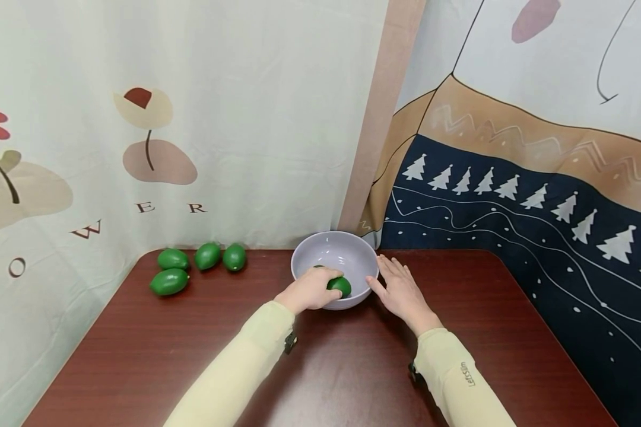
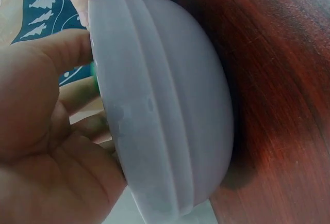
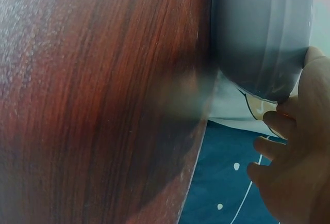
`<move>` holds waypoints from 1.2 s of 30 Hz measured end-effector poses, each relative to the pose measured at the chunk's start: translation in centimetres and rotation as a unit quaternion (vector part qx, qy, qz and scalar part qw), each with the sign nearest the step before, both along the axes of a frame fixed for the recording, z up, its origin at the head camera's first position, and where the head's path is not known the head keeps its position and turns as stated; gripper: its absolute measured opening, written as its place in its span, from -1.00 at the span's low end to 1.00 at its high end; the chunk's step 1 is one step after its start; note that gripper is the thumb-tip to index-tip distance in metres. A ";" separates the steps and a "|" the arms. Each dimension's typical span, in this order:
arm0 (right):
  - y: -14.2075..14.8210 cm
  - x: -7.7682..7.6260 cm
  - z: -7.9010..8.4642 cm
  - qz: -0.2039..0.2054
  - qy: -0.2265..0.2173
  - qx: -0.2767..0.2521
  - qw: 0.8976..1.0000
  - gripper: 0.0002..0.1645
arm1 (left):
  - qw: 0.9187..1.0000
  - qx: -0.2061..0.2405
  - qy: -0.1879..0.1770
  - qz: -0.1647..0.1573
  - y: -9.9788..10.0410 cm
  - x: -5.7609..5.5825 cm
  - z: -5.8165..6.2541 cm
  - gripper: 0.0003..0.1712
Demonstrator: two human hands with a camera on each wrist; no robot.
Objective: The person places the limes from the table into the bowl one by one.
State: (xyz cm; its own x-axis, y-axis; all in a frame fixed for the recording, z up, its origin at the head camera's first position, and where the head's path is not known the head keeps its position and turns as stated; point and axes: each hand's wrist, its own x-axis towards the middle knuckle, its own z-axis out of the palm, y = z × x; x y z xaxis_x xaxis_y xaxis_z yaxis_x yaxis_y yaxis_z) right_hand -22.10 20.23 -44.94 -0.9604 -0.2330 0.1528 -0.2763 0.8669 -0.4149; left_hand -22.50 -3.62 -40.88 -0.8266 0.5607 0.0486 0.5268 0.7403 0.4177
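Left hand (image 1: pixel 311 289): over bowl (image 1: pixel 355 255) rim, pinching green fruit (image 1: pixel 340 288).
Right hand (image 1: pixel 400 289): fingers extended, touching bowl's right side.

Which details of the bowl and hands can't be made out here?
Head view: the left hand covers part of the bowl, so how many green fruits lie inside is uncertain.
Left wrist view: the bowl's wall hides that hand's fingertips; whether they grip a fruit is unclear.
Right wrist view: the bowl's wall hides its contents, and the top edge cuts the bowl off.

pale yellow sleeves (image 1: pixel 236 365); dark lettering (image 1: pixel 467 374)
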 end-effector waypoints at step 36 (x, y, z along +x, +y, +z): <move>0.1 -0.2 -0.4 0.000 0.006 0.003 1.000 -0.15 | 0.993 0.093 0.067 0.018 -3.3 1.2 -0.5 -0.74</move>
